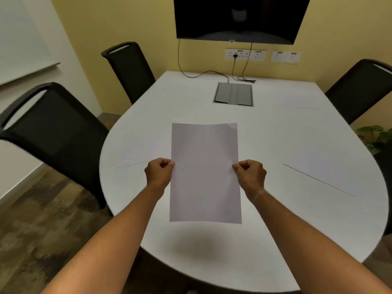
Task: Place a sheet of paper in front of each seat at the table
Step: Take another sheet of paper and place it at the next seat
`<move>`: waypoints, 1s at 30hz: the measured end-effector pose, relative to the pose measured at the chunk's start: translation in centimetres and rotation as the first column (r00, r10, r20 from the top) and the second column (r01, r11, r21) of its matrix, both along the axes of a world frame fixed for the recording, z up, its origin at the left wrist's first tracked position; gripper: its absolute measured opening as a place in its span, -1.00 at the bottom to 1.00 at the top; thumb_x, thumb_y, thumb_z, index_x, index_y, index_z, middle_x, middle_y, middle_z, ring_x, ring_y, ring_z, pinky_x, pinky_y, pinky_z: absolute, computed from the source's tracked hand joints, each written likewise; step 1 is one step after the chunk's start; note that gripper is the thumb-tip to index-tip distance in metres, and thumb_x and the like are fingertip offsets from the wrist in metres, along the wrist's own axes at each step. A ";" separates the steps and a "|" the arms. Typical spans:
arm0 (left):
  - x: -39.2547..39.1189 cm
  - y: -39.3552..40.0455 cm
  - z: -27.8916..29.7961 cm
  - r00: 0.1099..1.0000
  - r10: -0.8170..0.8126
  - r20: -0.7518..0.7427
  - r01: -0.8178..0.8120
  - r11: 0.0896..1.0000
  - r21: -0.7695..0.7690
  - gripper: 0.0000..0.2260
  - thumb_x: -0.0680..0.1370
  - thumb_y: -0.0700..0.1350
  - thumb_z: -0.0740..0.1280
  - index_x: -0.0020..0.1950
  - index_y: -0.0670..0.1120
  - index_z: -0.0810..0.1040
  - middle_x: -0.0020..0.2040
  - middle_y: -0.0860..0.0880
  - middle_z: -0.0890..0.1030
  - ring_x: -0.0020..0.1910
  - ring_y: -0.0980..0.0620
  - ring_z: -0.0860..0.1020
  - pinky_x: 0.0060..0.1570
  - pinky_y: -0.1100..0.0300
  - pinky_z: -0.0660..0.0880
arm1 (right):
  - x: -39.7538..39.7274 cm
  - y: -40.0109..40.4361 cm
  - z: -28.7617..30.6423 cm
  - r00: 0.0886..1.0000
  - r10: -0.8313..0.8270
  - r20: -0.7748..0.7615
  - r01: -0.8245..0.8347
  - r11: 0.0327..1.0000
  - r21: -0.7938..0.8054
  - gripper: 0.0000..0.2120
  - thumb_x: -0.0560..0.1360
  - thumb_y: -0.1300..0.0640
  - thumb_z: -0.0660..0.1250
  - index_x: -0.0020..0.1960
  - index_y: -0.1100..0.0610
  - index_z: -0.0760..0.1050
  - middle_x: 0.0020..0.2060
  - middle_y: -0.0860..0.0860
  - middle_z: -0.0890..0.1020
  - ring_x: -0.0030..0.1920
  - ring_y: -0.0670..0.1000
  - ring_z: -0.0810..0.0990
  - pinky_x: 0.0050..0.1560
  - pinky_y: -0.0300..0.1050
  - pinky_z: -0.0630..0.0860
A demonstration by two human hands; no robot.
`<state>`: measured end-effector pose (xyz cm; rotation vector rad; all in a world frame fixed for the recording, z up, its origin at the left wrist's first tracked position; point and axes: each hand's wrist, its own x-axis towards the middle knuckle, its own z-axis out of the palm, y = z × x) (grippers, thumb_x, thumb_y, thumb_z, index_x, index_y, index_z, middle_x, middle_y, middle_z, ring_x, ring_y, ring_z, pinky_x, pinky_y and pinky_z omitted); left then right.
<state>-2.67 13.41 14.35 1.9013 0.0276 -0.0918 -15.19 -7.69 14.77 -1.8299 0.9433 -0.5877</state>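
I hold a white sheet of paper (205,172) above the near end of the white table (191,102). My left hand (159,171) pinches its left edge and my right hand (250,173) pinches its right edge. Its shadow falls on the tabletop below. Another sheet (144,152) lies flat at the left, in front of the near left chair (53,128). A sheet (324,160) lies at the right side, and a faint one (297,100) rests near the right chair (360,90).
A second black chair (129,66) stands at the far left. A grey cable box (233,94) is set in the table's far middle, with cables (203,73) running to wall sockets (246,54). A dark screen (237,18) hangs on the wall. A plant (375,139) stands at the right.
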 end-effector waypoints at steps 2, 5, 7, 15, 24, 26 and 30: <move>-1.4 2.0 0.7 0.999 0.029 0.015 -0.029 1.000 -0.011 -0.95 0.53 -0.21 0.41 -0.12 -0.09 0.62 -0.12 -0.04 0.64 -0.10 0.00 0.59 0.01 0.17 0.53 | -0.9 1.5 0.6 0.999 0.028 0.028 -0.028 1.000 0.009 -0.90 0.48 0.15 0.47 -0.13 0.20 0.63 -0.21 0.06 0.66 -0.15 0.06 0.64 0.06 0.00 0.61; -3.1 5.2 1.8 0.997 0.072 0.030 -0.071 0.997 -0.021 -0.94 0.53 -0.21 0.41 -0.14 -0.10 0.62 -0.14 -0.03 0.64 -0.08 -0.02 0.61 0.04 0.13 0.55 | -1.3 4.0 1.5 0.995 0.077 0.069 -0.079 0.996 0.028 -0.88 0.47 0.16 0.47 -0.09 0.22 0.64 -0.19 0.08 0.67 -0.15 0.06 0.63 0.04 -0.04 0.61; -3.8 7.7 2.3 0.993 0.112 0.036 -0.112 0.993 -0.022 -0.93 0.53 -0.20 0.41 -0.15 -0.08 0.62 -0.15 -0.01 0.64 -0.09 -0.01 0.61 0.00 0.15 0.56 | -1.2 6.0 2.0 0.988 0.120 0.095 -0.125 0.991 0.052 -0.88 0.47 0.16 0.47 -0.08 0.22 0.64 -0.20 0.07 0.66 -0.18 0.04 0.63 0.00 -0.09 0.60; -5.1 19.4 4.4 0.946 0.318 0.061 -0.313 0.946 -0.077 -0.91 0.55 -0.18 0.39 -0.15 -0.07 0.62 -0.16 -0.04 0.64 -0.17 0.03 0.59 -0.21 0.19 0.55 | 1.8 15.7 4.2 0.919 0.348 0.185 -0.370 0.924 0.101 -0.93 0.48 0.14 0.46 -0.11 0.15 0.63 -0.21 0.02 0.65 -0.18 0.00 0.62 -0.13 -0.24 0.54; -4.2 37.9 6.4 0.856 0.511 0.074 -0.500 0.856 -0.131 -0.81 0.52 -0.25 0.41 -0.26 -0.03 0.58 -0.24 -0.02 0.63 -0.22 0.03 0.56 -0.18 0.22 0.51 | 8.0 33.4 6.7 0.789 0.569 0.231 -0.602 0.792 0.102 -0.88 0.50 0.13 0.43 -0.08 0.20 0.64 -0.15 0.09 0.67 -0.13 0.06 0.64 -0.01 -0.10 0.60; -3.5 42.4 6.8 0.828 0.552 0.099 -0.543 0.833 -0.107 -0.81 0.51 -0.22 0.44 -0.27 -0.01 0.57 -0.25 0.04 0.62 -0.25 0.09 0.56 -0.26 0.30 0.47 | 9.5 38.0 7.0 0.769 0.593 0.239 -0.627 0.773 0.099 -0.88 0.52 0.13 0.42 -0.08 0.19 0.64 -0.14 0.10 0.66 -0.13 0.05 0.63 -0.01 -0.10 0.60; -1.4 51.2 7.7 0.784 0.604 0.146 -0.599 0.797 -0.081 -0.93 0.49 -0.19 0.46 -0.16 -0.06 0.62 -0.27 0.11 0.59 -0.27 0.19 0.55 -0.29 0.37 0.41 | 13.1 46.8 7.1 0.739 0.627 0.247 -0.665 0.738 0.114 -0.88 0.54 0.09 0.39 -0.08 0.14 0.61 -0.09 0.08 0.65 -0.11 0.04 0.63 -0.03 -0.05 0.62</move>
